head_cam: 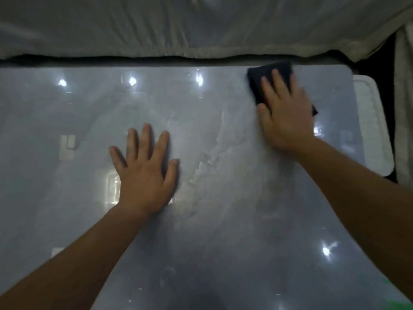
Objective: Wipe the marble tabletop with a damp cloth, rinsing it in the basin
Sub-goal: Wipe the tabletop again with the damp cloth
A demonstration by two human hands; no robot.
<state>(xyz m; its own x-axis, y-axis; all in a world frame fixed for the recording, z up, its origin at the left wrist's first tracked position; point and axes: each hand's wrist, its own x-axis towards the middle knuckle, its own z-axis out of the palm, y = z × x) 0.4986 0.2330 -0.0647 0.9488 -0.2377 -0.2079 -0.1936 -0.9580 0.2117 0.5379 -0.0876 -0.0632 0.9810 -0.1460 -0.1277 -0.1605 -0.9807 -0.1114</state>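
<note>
Head view: my right hand (287,117) presses flat, fingers straight, on the dark cloth (268,78) at the marble tabletop (223,220)'s far right corner; my left hand (145,168), splayed flat, likely braces me. The white basin (375,135) sits just right.

Pretty dim in here, and the whole shot's soft and hazy. Ceiling spots glare as white dots off the glossy grey marble desk (212,220); edges bow noticeably.

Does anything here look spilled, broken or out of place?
Nothing looks spilled or broken. Only faint ring-shaped smudges mark the marble tabletop, nearer than the right hand pressing the dark cloth. The left hand lies flat.
</note>
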